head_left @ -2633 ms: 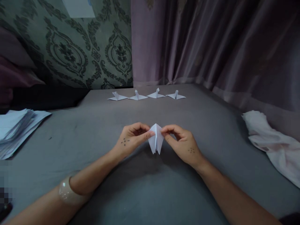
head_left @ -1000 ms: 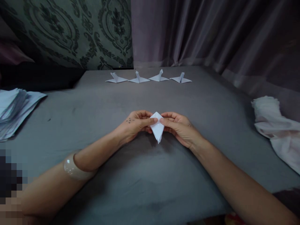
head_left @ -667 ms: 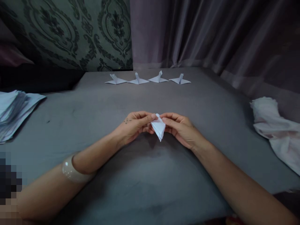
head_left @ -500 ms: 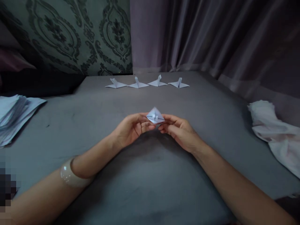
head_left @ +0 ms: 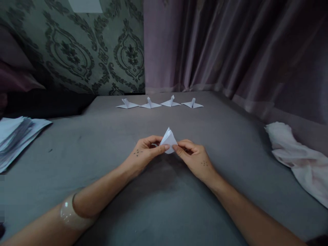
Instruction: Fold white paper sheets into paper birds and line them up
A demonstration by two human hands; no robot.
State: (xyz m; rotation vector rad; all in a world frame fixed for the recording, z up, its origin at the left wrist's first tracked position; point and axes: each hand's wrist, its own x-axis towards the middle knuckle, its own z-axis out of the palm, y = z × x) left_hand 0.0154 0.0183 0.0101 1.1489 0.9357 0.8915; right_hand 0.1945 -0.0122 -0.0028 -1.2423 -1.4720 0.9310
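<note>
A folded white paper piece [head_left: 169, 138], pointed at the top, is held up in the middle of the view. My left hand [head_left: 148, 150] pinches its left side, with the thumb on the near face and the fingers behind. On the right side, my right hand [head_left: 193, 155] grips it the same way, thumb in front. The two thumb tips nearly meet at the paper's lower part. Both hands are above the grey surface [head_left: 153, 212]. A pale, glossy bangle [head_left: 74, 213] circles my left forearm.
Several folded paper birds [head_left: 150, 103] stand in a row at the far side. A stack of paper sheets [head_left: 23, 136] lies at left, near a black cloth [head_left: 51, 102]. Crumpled pale fabric [head_left: 297, 150] lies at right. Curtains [head_left: 166, 48] and a patterned wall [head_left: 102, 51] close off the back.
Both hands have turned so their backs and thumbs face me. The paper has tipped from a flat diamond view to an upright, pointed shape. The whole view has shifted slightly upward.
</note>
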